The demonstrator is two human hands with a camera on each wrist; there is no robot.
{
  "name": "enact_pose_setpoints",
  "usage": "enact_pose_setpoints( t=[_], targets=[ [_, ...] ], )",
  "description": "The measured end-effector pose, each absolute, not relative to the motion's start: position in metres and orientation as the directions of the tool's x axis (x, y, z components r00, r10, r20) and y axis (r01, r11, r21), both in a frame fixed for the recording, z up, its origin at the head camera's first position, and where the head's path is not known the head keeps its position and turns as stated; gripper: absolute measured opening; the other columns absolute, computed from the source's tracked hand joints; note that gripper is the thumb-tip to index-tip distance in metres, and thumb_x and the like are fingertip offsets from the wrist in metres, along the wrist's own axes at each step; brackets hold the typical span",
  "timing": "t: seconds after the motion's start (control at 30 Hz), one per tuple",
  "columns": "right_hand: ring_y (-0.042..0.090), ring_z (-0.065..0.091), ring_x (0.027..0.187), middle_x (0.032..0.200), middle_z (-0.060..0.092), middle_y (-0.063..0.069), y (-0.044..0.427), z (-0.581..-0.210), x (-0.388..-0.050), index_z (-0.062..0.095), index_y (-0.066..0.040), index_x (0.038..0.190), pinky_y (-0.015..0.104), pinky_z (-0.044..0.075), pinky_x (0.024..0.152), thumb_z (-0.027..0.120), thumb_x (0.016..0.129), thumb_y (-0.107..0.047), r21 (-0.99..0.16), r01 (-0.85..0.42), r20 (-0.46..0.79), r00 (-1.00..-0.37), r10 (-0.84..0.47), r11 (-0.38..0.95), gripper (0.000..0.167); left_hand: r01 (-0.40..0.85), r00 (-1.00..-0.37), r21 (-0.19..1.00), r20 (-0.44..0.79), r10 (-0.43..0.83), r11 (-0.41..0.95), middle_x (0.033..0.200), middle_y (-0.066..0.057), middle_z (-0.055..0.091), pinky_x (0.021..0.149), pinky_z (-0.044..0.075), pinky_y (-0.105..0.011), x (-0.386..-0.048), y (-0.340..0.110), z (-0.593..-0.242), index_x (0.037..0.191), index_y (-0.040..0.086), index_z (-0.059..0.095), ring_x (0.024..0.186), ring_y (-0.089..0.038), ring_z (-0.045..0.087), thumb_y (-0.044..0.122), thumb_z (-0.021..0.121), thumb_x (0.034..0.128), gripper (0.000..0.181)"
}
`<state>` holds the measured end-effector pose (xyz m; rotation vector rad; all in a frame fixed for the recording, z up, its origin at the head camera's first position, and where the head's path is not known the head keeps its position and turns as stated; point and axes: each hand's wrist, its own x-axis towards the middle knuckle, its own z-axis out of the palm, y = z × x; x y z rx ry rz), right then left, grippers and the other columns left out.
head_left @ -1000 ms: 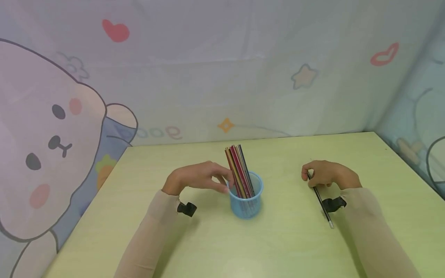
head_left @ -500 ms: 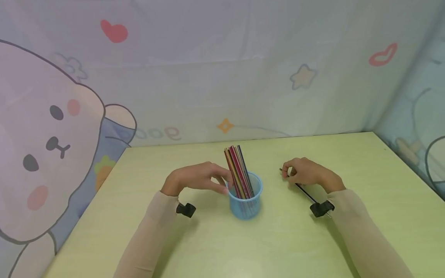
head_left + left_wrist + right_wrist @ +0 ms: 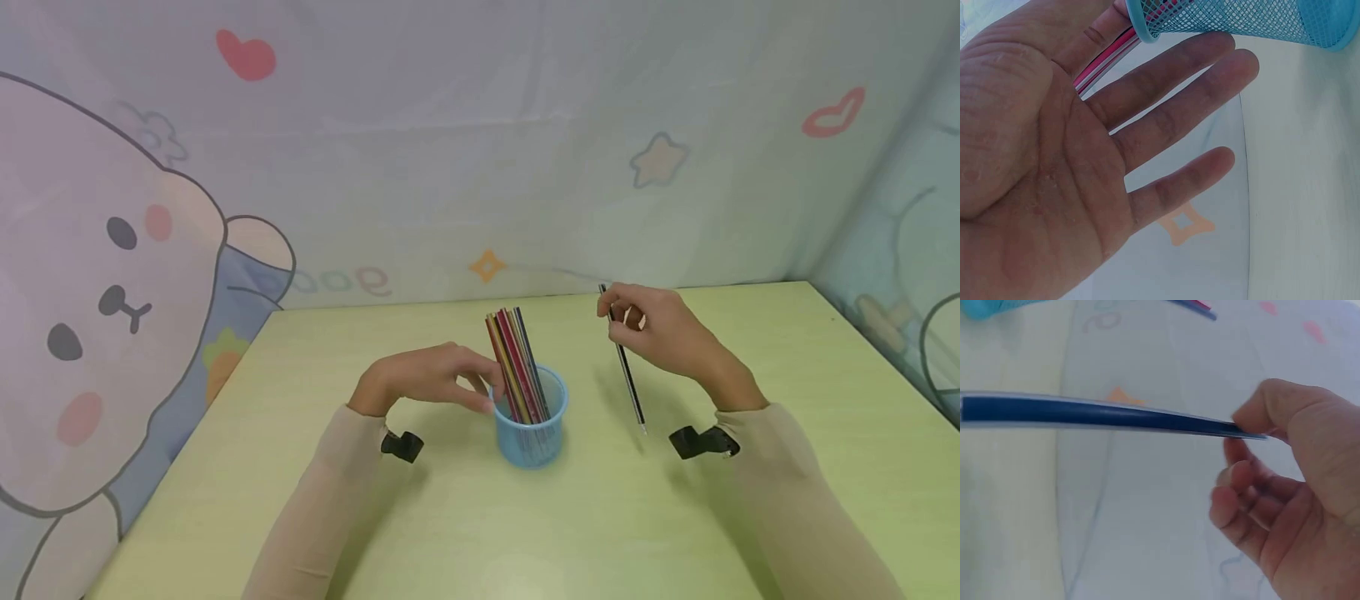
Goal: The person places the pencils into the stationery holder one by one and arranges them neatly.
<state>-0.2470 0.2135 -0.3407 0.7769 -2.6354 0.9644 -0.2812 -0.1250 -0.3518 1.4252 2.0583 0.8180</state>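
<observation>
A light blue mesh pencil cup [image 3: 529,442] stands upright on the table, with several pencils [image 3: 516,367] in red, yellow and dark blue leaning left inside it. At its left rim, my left hand [image 3: 435,379] pinches the edge between thumb and index finger; in the left wrist view the other fingers [image 3: 1179,119] stretch out straight below the cup. To the right, my right hand [image 3: 660,329] holds a dark pencil [image 3: 628,379] with pale stripes by its upper part, between thumb and fingers. That pencil hangs steeply above the table, its pale end down.
The pale yellow table [image 3: 480,533] runs back to a printed cloth backdrop [image 3: 450,167] with a cartoon bear. A black cable [image 3: 926,350] loops at the right edge. Black wrist cameras [image 3: 705,442] sit under both sleeves.
My right hand has moved left and lifted the dark pencil off the table, swinging it from lying flat to nearly upright. The left hand and the cup stay in place.
</observation>
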Motion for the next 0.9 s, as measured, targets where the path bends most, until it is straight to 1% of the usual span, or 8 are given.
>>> enact_pose_setpoints(
  t=[0.13,0.3,0.4,0.5,0.57,0.63,0.73,0.9],
  targets=[
    [0.013,0.055,0.074,0.087,0.060,-0.001,0.206,-0.331,-0.239,0.065,-0.013,0.103,0.024,0.049,0.061,0.056,0.092,0.000,-0.499,-0.629,0.551,-0.761,-0.342,0.596,0.019,0.632,-0.328,0.725,-0.072,0.942,0.276,0.106,-0.001,0.067,0.096,0.054,-0.031,-0.282,-0.125,-0.353,0.102,0.012,0.067,0.105,-0.018,0.067,0.018,0.069,0.0962,0.009],
    [0.009,0.052,0.069,0.087,0.058,-0.002,0.198,-0.322,-0.228,0.066,-0.010,0.105,0.017,0.044,0.059,0.059,0.090,0.006,-0.479,-0.685,0.710,-0.670,-0.216,0.549,0.023,0.628,-0.333,0.722,-0.085,0.939,0.289,0.108,-0.001,0.067,0.094,0.055,-0.032,-0.281,-0.124,-0.354,0.102,0.014,0.067,0.104,-0.016,0.069,0.020,0.068,0.0965,0.008],
    [0.008,0.050,0.067,0.087,0.059,0.001,0.191,-0.316,-0.221,0.067,-0.007,0.106,0.016,0.041,0.058,0.060,0.088,0.009,-0.463,-0.725,0.784,-0.603,-0.146,0.510,0.025,0.629,-0.337,0.721,-0.083,0.938,0.290,0.107,0.001,0.067,0.094,0.055,-0.032,-0.281,-0.123,-0.354,0.102,0.015,0.067,0.103,-0.015,0.069,0.020,0.068,0.0964,0.008],
    [0.007,0.050,0.066,0.088,0.061,0.004,0.181,-0.314,-0.213,0.066,-0.004,0.105,0.015,0.041,0.057,0.061,0.087,0.009,-0.439,-0.769,0.826,-0.549,-0.128,0.465,0.023,0.625,-0.338,0.724,-0.085,0.937,0.291,0.106,0.002,0.066,0.094,0.055,-0.031,-0.280,-0.123,-0.355,0.101,0.015,0.067,0.104,-0.015,0.068,0.021,0.068,0.0964,0.008],
    [0.008,0.050,0.065,0.087,0.060,0.004,0.174,-0.317,-0.211,0.065,-0.003,0.104,0.016,0.040,0.056,0.060,0.087,0.010,-0.424,-0.791,0.836,-0.529,-0.145,0.441,0.022,0.623,-0.336,0.726,-0.086,0.938,0.290,0.105,0.004,0.066,0.094,0.054,-0.031,-0.279,-0.123,-0.356,0.101,0.015,0.067,0.104,-0.015,0.068,0.021,0.068,0.0966,0.008],
    [0.008,0.050,0.065,0.087,0.060,0.003,0.167,-0.322,-0.210,0.064,-0.002,0.104,0.017,0.041,0.055,0.059,0.087,0.010,-0.414,-0.804,0.835,-0.522,-0.172,0.427,0.021,0.621,-0.331,0.730,-0.085,0.940,0.285,0.105,0.004,0.066,0.095,0.054,-0.031,-0.278,-0.124,-0.358,0.102,0.014,0.067,0.105,-0.015,0.067,0.021,0.068,0.0966,0.008],
    [0.009,0.049,0.064,0.085,0.059,0.002,0.160,-0.330,-0.213,0.063,-0.003,0.103,0.017,0.040,0.053,0.058,0.087,0.010,-0.411,-0.806,0.829,-0.525,-0.193,0.426,0.021,0.619,-0.331,0.734,-0.078,0.941,0.279,0.104,0.005,0.066,0.096,0.054,-0.032,-0.277,-0.124,-0.360,0.101,0.015,0.067,0.105,-0.016,0.066,0.020,0.069,0.0963,0.007],
    [0.008,0.047,0.060,0.080,0.058,0.002,0.154,-0.338,-0.214,0.062,-0.004,0.101,0.016,0.040,0.052,0.057,0.087,0.007,-0.420,-0.808,0.834,-0.524,-0.176,0.413,0.018,0.618,-0.333,0.734,-0.082,0.939,0.283,0.104,0.005,0.066,0.097,0.054,-0.033,-0.275,-0.124,-0.360,0.101,0.016,0.066,0.106,-0.018,0.066,0.020,0.069,0.0961,0.007]
  ],
)
